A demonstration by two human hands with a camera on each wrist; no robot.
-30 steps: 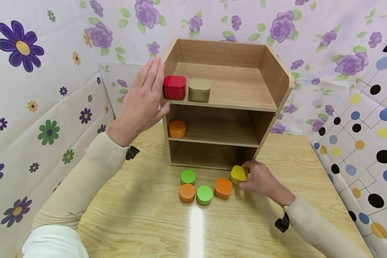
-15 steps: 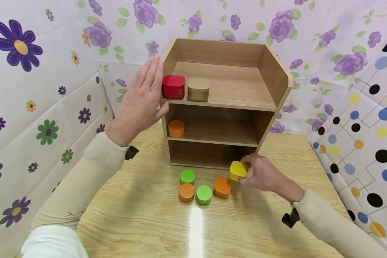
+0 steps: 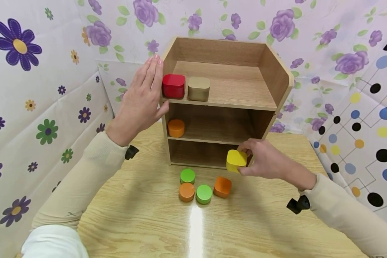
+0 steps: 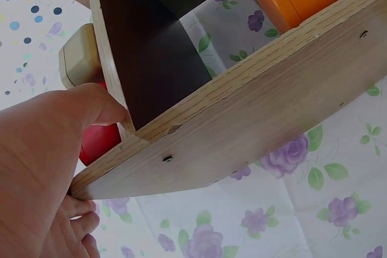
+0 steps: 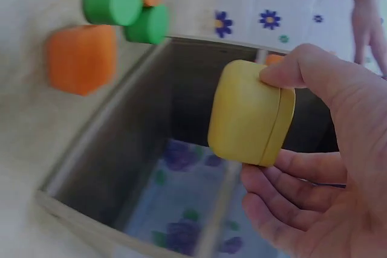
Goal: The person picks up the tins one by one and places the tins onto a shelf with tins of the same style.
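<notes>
My right hand point(image 3: 261, 163) grips a yellow rounded block point(image 3: 236, 160) point(image 5: 249, 114), lifted off the table in front of the wooden shelf unit's point(image 3: 277, 77) bottom compartment. My left hand point(image 3: 142, 98) lies flat with straight fingers against the shelf's left side panel point(image 4: 242, 119), thumb at its front edge. A red block point(image 3: 173, 86) and a tan block point(image 3: 198, 88) stand on the top shelf. On the middle shelf sits an orange round block point(image 3: 176, 128).
On the wooden table point(image 3: 142, 222) before the shelf lie two green round blocks point(image 3: 187, 176) point(image 3: 204, 194), an orange round block point(image 3: 186, 191) and an orange squarish block point(image 3: 222, 186). Floral and dotted cloth walls close in the left, back and right.
My right hand has lifted the yellow block off the table and raised it toward the shelf's bottom opening. The left hand has stayed against the shelf's side.
</notes>
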